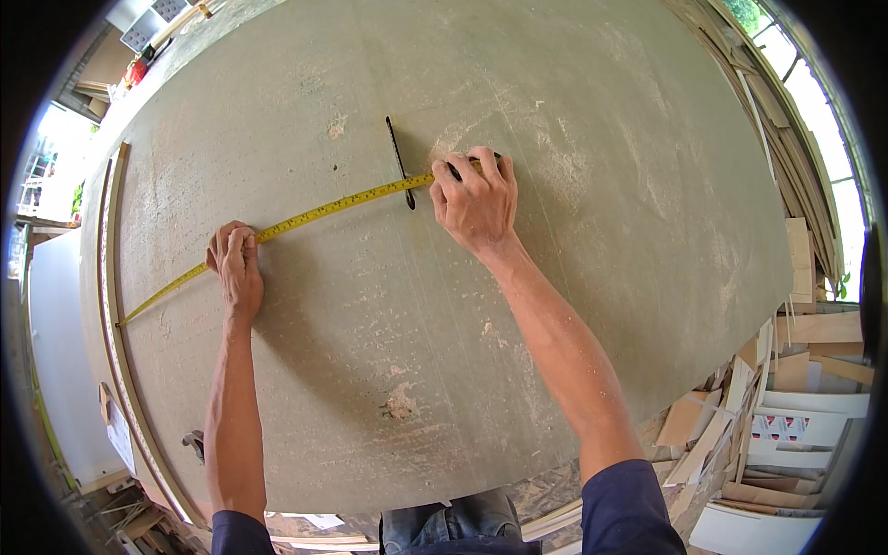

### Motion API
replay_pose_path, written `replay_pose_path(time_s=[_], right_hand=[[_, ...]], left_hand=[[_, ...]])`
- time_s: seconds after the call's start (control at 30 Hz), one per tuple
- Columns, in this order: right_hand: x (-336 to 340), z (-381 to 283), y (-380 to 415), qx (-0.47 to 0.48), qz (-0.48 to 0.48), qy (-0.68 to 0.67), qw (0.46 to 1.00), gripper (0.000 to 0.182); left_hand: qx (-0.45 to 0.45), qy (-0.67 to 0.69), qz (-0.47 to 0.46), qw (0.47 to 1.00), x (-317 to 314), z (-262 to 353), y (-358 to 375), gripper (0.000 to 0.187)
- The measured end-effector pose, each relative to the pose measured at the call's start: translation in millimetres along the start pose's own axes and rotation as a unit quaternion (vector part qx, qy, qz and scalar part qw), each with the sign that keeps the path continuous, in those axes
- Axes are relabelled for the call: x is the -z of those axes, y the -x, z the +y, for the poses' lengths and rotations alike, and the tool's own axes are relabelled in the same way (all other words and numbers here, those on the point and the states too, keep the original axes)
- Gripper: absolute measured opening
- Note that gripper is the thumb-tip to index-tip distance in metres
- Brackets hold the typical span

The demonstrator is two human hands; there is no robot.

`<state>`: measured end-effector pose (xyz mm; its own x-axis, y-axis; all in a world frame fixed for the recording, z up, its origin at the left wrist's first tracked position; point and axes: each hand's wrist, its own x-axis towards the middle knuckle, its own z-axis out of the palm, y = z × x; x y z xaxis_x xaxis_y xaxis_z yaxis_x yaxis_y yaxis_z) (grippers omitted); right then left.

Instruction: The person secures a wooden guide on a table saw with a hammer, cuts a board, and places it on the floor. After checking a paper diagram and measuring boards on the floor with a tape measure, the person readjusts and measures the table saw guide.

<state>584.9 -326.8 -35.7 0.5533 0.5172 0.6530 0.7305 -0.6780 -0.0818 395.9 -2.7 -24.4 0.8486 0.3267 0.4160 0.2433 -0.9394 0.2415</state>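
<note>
A yellow tape measure (342, 203) stretches across a large greyish board, from a long strip at the left up to my right hand. My right hand (479, 202) is closed around the dark case, which shows only in part between the fingers. Partway along the blade, my left hand (238, 268) pinches the tape between thumb and fingers. Between the two hands lies a slim black pencil-like stick (396, 148), crossed by the tape near its lower end.
The worn board (573, 305) has pale scuffs and chipped patches. A long narrow strip (113, 305) runs along its left side, with a small dark metal piece (194, 445) nearby. Wood offcuts (712, 425) are heaped at the lower right; long planks (777, 120) lean at the upper right.
</note>
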Motion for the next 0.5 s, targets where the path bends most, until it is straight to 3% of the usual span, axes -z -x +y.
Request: replay_pose_path(time_s=[0.5], right_hand=[[6.5, -2.8, -3.6, -0.007, 0.000, 0.010, 1.000, 0.015]], left_hand=[[-0.008, 0.006, 0.009, 1.000, 1.0, 1.6, -1.0, 0.009]])
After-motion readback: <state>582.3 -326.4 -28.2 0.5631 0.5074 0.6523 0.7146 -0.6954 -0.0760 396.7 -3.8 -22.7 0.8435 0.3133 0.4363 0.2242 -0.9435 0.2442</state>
